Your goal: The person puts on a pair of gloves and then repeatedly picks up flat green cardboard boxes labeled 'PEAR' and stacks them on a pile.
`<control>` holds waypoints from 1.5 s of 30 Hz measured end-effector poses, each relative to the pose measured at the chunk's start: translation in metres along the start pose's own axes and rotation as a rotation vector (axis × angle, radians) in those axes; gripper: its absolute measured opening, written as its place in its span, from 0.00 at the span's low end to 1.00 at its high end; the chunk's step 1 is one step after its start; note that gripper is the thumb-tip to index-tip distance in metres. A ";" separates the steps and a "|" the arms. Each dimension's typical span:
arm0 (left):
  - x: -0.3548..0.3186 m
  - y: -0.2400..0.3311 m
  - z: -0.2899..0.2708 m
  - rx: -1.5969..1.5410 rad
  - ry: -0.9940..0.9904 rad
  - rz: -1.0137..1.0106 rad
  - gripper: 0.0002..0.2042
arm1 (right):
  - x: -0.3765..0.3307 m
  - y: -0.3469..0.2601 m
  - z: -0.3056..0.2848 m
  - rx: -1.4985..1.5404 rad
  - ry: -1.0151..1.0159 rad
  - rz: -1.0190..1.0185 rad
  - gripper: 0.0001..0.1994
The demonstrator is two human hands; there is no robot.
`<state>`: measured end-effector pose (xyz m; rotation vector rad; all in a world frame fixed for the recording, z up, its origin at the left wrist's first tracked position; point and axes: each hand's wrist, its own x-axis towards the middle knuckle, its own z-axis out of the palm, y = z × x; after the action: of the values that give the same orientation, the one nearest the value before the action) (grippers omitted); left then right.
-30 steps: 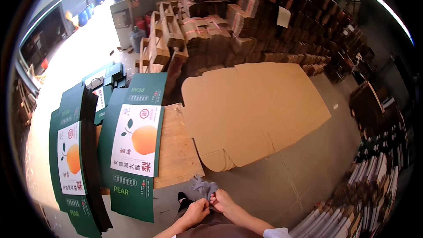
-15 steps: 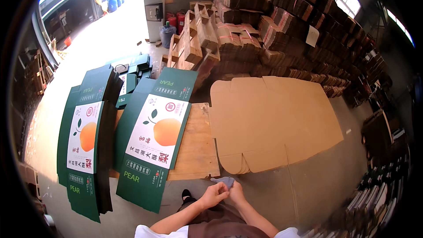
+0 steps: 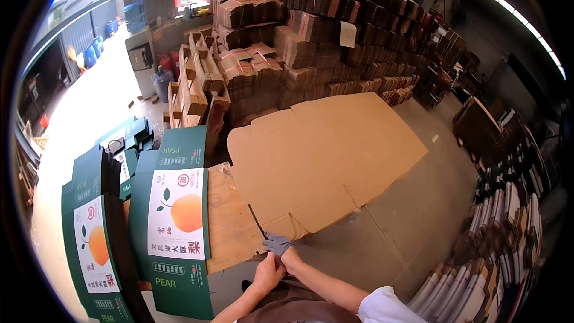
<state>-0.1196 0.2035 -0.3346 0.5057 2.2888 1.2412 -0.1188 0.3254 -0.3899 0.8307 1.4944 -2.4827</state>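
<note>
My right hand (image 3: 278, 244) has a grey glove over its fingers, which are stretched out at the front edge of the wooden table. My bare left hand (image 3: 269, 272) is closed at the right wrist, where it pinches the cuff of the grey glove (image 3: 276, 239); part of the grip is hidden. Just beyond the hands a large flat sheet of brown cardboard (image 3: 323, 155) lies plain side up. To the left, a flat green carton (image 3: 177, 215) printed with a pear lies on the wooden table top (image 3: 230, 221).
A stack of similar green cartons (image 3: 92, 239) stands at far left, with smaller green boxes (image 3: 134, 137) behind. Wooden pallets (image 3: 194, 84) lean beyond the table. Tall bundles of folded cardboard (image 3: 323, 42) fill the back. Rows of folded boards (image 3: 472, 287) stand at the lower right.
My view has turned right, so the cartons and cardboard appear further left. The grey glove, bunched at my right hand before, now covers its fingers. My left hand has shifted to the right wrist.
</note>
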 end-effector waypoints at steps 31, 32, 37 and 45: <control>0.067 0.033 -0.015 0.345 -0.018 0.171 0.07 | 0.060 -0.057 -0.009 -1.732 0.177 -0.284 0.10; 0.071 0.032 -0.013 0.330 -0.022 0.126 0.07 | 0.059 -0.062 -0.011 -1.723 0.179 -0.285 0.11; 0.084 0.041 0.002 0.467 -0.007 0.132 0.07 | 0.046 -0.076 -0.028 -1.671 0.238 -0.382 0.07; 0.085 0.114 -0.007 0.270 -0.255 0.356 0.05 | 0.003 -0.139 -0.047 -1.464 -0.066 -0.477 0.21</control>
<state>-0.1826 0.3038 -0.2545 1.1413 2.2149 0.9511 -0.1555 0.4359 -0.3005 0.0727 2.8854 -0.8579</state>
